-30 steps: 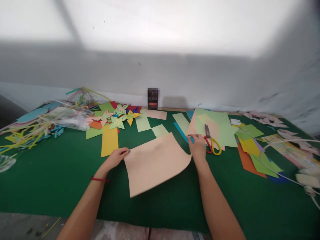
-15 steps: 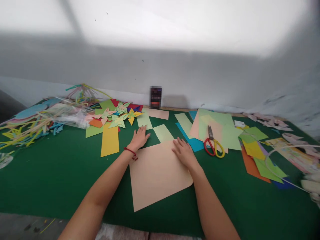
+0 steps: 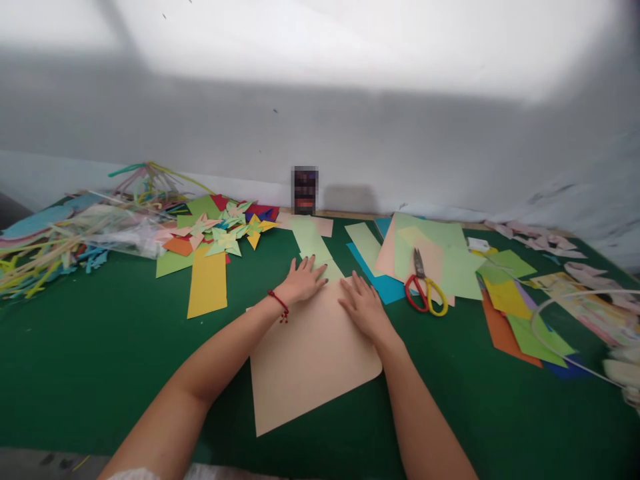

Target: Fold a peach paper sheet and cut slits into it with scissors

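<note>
A large pale peach sheet of paper (image 3: 310, 367) lies flat on the green table in front of me, its lower right corner rounded. Over its far edge rests my left hand (image 3: 303, 279), fingers spread, with a red cord bracelet at the wrist. My right hand (image 3: 364, 303) lies flat on the sheet's right side, fingers stretched out. Just beyond my fingers are pale green paper strips (image 3: 311, 233), partly covered by the left hand. Right of my right hand, scissors (image 3: 423, 283) with one red and one yellow handle lie on stacked green and peach sheets (image 3: 463, 267).
Folded paper stars (image 3: 227, 230) and a yellow paper rectangle (image 3: 207, 283) lie to the left, with thin paper strips (image 3: 55, 257) farther out. Coloured sheets (image 3: 505, 300) are piled at the right. A pixelated dark object (image 3: 305, 192) stands against the wall.
My left hand has moved right, nearer the right hand. A pale green strip beyond it now overlaps the small peach paper at the back. The view has shifted slightly.
</note>
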Motion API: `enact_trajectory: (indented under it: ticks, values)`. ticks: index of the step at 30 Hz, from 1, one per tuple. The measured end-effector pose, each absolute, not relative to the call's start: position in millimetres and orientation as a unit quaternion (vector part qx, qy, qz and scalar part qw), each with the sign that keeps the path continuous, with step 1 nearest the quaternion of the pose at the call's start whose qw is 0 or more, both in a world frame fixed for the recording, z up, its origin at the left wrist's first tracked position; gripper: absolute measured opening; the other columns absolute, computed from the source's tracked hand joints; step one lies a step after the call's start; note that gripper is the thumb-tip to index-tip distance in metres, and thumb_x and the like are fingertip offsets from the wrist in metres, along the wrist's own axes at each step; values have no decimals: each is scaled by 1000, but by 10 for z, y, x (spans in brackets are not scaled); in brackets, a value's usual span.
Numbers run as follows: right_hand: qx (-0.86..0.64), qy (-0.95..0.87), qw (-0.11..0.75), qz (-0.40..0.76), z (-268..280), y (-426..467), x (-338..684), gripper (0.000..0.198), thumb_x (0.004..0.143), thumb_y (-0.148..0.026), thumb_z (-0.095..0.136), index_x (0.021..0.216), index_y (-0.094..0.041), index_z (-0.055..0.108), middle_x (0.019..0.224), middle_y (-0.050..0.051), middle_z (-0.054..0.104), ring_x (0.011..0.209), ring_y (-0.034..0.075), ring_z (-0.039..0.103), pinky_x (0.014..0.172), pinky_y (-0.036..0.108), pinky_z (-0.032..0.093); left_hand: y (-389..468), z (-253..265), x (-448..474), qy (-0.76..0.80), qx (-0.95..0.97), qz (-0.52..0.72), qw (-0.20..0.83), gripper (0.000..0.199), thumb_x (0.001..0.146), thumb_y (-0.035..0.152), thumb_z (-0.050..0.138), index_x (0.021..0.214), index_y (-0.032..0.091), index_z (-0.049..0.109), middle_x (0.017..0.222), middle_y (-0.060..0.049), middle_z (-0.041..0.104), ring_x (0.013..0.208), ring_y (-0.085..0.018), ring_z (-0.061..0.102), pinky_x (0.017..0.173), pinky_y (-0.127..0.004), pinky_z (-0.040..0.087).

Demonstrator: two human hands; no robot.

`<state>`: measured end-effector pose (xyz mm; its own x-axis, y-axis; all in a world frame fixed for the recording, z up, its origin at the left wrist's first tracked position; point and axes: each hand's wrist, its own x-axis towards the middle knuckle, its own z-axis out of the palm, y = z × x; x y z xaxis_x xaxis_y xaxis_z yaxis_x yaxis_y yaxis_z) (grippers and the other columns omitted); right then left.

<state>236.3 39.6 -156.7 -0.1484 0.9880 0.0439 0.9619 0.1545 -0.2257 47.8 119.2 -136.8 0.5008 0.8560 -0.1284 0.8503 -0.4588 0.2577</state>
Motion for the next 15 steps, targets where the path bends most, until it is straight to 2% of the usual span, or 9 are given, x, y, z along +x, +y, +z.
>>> enact_trajectory:
  ticks: [4, 11, 15]
  values:
    - [-650, -751, 90, 72, -1530, 367, 2353, 49, 90, -44, 39, 136, -29, 39, 151, 9, 14, 137, 29, 14, 104, 49, 23, 1356, -1402, 527, 546, 830, 17, 113, 60, 89, 53, 24, 140, 24, 30, 151, -11, 15, 137, -31, 14, 108, -54, 5]
    - [-654, -748, 88, 73, -1533, 355, 2358, 49, 90, -46, 39, 136, -29, 39, 151, 9, 15, 137, 29, 15, 105, 50, 22, 1666, -1498, 687, 642, 762, 61, 60, 66, 89, 50, 22, 142, 12, 23, 151, -16, 12, 138, -30, 9, 108, -53, 6]
    - [-655, -747, 89, 73, -1551, 359, 2358, 49, 90, -46, 38, 136, -28, 39, 151, 9, 15, 136, 29, 16, 104, 49, 22, 1658, -1492, 682, 666, 740, 87, 40, 64, 89, 45, 31, 144, 19, 15, 152, -12, 7, 137, -32, 10, 106, -56, 12]
